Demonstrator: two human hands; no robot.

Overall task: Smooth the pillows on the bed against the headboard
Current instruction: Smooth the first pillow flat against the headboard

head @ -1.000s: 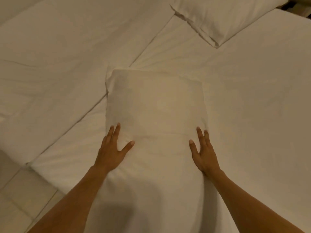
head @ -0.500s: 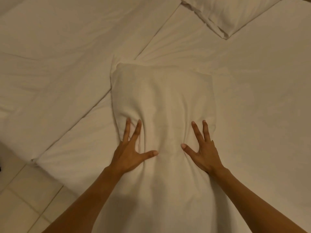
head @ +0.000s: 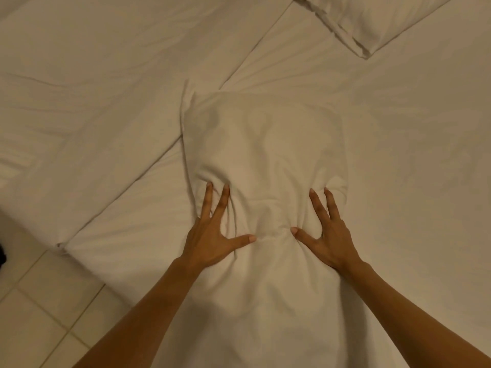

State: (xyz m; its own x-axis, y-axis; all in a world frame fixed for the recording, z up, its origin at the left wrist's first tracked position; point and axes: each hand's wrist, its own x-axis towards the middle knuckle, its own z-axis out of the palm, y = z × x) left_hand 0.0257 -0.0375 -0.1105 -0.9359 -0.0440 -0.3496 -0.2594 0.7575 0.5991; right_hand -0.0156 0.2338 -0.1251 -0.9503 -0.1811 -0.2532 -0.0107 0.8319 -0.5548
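Both hands were flat and splayed wide: left hand (head: 212,240) and right hand (head: 328,241) pressing into the plump white fabric pillow (head: 265,155), gripping nothing, on the white-sheeted bed (head: 411,155).

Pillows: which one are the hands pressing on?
The near pillow, centre frame: left hand and right hand lie spread on it, bunching its cover. The other pillow lies untouched, top right.
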